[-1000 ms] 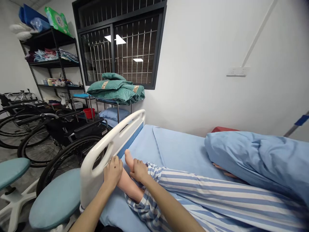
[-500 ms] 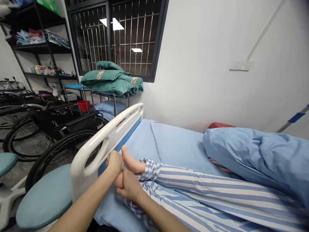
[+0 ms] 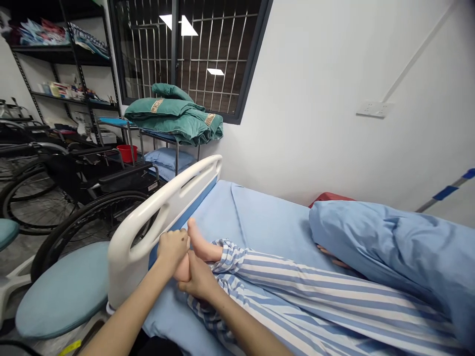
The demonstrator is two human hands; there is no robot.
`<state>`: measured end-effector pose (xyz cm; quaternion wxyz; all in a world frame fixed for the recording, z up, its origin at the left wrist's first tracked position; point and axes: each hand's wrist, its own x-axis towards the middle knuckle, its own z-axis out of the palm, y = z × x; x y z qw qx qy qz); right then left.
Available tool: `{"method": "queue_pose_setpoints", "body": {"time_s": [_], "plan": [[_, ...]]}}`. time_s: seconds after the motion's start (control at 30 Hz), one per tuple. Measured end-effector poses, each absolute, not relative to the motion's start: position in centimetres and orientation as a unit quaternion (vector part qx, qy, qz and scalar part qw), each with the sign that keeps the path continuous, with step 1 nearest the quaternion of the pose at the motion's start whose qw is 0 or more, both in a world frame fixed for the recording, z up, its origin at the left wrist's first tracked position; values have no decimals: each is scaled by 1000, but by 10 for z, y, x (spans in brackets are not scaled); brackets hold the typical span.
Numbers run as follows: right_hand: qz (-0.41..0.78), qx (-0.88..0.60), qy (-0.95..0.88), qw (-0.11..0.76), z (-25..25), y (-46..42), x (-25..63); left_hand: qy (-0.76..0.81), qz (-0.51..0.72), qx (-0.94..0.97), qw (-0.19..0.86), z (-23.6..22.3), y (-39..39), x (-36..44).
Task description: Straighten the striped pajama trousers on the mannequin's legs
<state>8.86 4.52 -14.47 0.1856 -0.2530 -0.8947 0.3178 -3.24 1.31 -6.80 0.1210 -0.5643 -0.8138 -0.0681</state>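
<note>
A figure in blue-and-white striped trousers (image 3: 304, 291) lies on a bed with a light blue sheet (image 3: 260, 222). Two bare feet point toward the white footboard (image 3: 156, 212). My left hand (image 3: 171, 247) is wrapped around the near foot (image 3: 183, 269) from the footboard side. My right hand (image 3: 198, 279) grips the same foot and ankle from below, at the trouser cuff. The far foot (image 3: 198, 240) lies free just behind them. A light blue quilt (image 3: 389, 242) covers the upper body.
A round teal stool (image 3: 59, 291) stands against the footboard. Black wheelchairs (image 3: 85, 188) crowd the floor at left. A metal rack holds folded green quilts (image 3: 174, 118) under a barred window. Black shelving (image 3: 59, 64) stands at the far left. A white wall runs behind the bed.
One second ago my left hand rested on the footboard and my right on the ankle. Both hands now clasp the near foot, and my view has shifted left and down a little.
</note>
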Motion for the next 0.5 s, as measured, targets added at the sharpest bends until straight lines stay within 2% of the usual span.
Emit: {"method": "queue_pose_setpoints", "body": {"time_s": [0.17, 0.3, 0.5], "plan": [[317, -244, -895, 199, -146, 43, 89, -830, -206, -484, 187, -92, -1, -32], [308, -255, -895, 197, -146, 42, 88, -830, -272, -448, 194, -104, -10, -30], [315, -256, -890, 207, -139, 38, 88, -869, -179, -435, 155, -92, -16, -32]]}}
